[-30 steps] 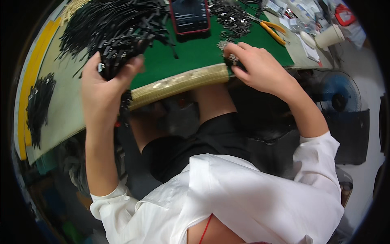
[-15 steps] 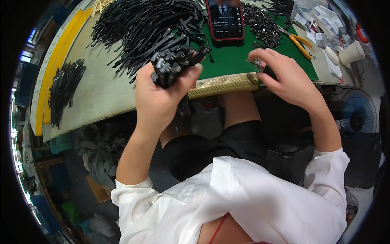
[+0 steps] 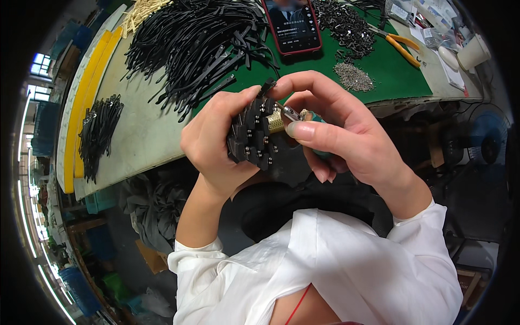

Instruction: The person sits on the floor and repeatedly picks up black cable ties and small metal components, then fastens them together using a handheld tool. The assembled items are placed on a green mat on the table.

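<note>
My left hand [image 3: 216,135] is closed around a bundle of black eyeglass temples [image 3: 252,130], their ends with small metal hinges turned toward my right hand. My right hand [image 3: 346,127] pinches a small metal-tipped tool [image 3: 292,112] between thumb and forefinger. Its silver tip points at the top of the bundle, and whether it touches cannot be made out. A teal part of it shows in the palm, mostly covered by the fingers. Beyond my hands a large heap of black temples [image 3: 200,38] spreads over the table.
On the green mat [image 3: 398,84] lie a pile of tiny silver parts [image 3: 355,77], a heap of small dark parts [image 3: 346,32] and orange-handled pliers [image 3: 401,49]. A phone [image 3: 292,27] stands at the back. Another bunch of temples [image 3: 100,135] lies left, beside yellow strips [image 3: 81,108].
My right hand has come left from the mat's front edge to the bundle. My left hand has lowered and turned the bundle so the hinge ends show. The view has shifted slightly.
</note>
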